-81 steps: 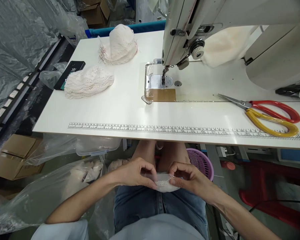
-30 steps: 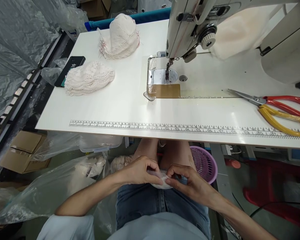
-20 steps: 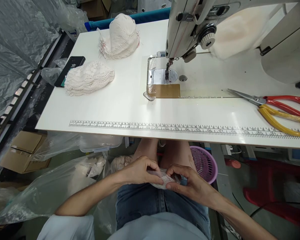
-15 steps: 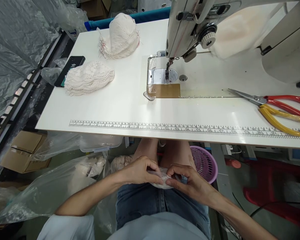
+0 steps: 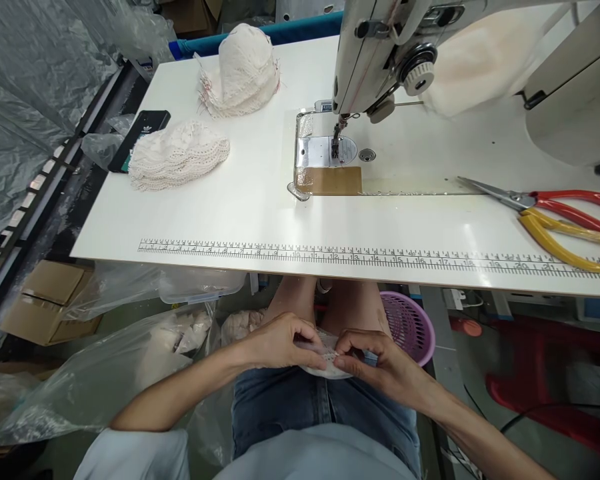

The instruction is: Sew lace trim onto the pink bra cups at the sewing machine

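Over my lap, below the table edge, a small piece of white fabric (image 5: 329,370) is stretched between my two hands. My left hand (image 5: 291,343) pinches its left side between thumb and fingers. On the other side my right hand (image 5: 367,357) grips the fabric near its edge, thumb against bent forefinger. Parts of the piece are hidden under the fingers. Ahead of the hands stands a sewing machine (image 5: 380,60), its presser foot (image 5: 335,145) above the metal needle plate. To the left on the table lie a stack of white lacy pieces (image 5: 177,157) and a white cup-shaped bundle (image 5: 245,73).
Scissors (image 5: 545,207) with red and yellow handles lie at the table's right. A phone (image 5: 143,137) is partly under the lacy stack. Below the table are a purple basket (image 5: 425,327), a cardboard box (image 5: 50,303) and clear plastic bags (image 5: 95,373).
The white fabric shows slightly more to the right between my fingers, and my right fingertips have shifted a little. Both hands keep their grip; the view has moved very slightly.
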The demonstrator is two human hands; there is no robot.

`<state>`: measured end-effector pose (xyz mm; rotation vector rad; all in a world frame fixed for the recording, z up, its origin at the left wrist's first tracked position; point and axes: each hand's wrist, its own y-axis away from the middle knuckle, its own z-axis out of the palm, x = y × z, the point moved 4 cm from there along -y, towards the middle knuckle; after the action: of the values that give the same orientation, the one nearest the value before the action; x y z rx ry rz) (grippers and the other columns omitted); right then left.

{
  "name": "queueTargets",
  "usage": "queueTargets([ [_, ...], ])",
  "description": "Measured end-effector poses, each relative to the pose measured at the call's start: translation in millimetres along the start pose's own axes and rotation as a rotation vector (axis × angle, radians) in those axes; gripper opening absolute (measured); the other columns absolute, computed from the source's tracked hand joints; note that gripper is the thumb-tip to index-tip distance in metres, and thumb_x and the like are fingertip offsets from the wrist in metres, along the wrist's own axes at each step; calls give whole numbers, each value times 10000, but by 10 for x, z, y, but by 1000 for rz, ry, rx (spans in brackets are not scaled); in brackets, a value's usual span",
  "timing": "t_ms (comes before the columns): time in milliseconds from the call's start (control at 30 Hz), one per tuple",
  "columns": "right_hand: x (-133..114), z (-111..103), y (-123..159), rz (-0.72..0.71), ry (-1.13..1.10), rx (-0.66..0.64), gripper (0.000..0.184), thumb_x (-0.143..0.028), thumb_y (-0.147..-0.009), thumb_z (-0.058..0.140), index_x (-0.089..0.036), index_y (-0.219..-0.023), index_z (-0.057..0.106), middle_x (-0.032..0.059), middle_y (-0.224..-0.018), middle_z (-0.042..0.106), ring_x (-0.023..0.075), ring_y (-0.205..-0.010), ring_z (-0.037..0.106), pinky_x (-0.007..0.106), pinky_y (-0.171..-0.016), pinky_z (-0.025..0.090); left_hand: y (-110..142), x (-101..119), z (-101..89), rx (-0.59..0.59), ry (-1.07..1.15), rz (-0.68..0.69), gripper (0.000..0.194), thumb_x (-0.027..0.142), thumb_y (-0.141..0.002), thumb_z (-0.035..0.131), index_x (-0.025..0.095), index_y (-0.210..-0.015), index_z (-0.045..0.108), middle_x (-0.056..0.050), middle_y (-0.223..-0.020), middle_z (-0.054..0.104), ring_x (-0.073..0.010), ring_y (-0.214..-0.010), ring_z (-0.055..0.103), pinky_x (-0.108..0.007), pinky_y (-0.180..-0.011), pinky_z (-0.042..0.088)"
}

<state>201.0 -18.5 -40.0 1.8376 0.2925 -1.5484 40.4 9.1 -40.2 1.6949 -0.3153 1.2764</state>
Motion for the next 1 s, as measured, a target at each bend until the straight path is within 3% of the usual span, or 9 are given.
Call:
queueTargets([
  [600, 18, 20, -20, 35, -147, -57, 286, -444, -848, 566, -176, -752, 589, -9, -683, 484, 117, -622, 401, 231, -564, 310, 7, -6, 13, -27, 108, -23, 246, 360, -650, 740, 140, -759, 728, -27, -733, 632, -137, -700, 554, -197, -596, 378],
  [733, -2, 16, -31, 27, -146, -65, 278, -437, -839, 582, -174, -750, 594, -9, -682, 482, 117, -621, 402, 234, -565, 305, 27, 37, 14, -76, 101, -53, 297, 398, -662, 725, 127, -785, 716, 2, -651, 592, -107, -618, 492, -194, -548, 336],
  [867, -62, 20, -7, 32, -117, -70, 308, -450, -854, 554, -165, -742, 590, -5, -679, 482, 114, -615, 398, 235, -560, 302, 35, 152, 14, -84, 28, -71, 363, 462, -623, 739, 121, -740, 696, 52, -541, 442, -60, -516, 332, -199, -465, 215],
  [1000, -136, 17, 42, 21, -78, -87, 297, -435, -875, 529, -166, -761, 584, -12, -671, 472, 104, -598, 381, 229, -553, 305, 40, 237, 44, -73, 23, -77, 290, 404, -671, 712, 119, -722, 690, 40, -574, 500, -62, -539, 378, -184, -478, 254],
])
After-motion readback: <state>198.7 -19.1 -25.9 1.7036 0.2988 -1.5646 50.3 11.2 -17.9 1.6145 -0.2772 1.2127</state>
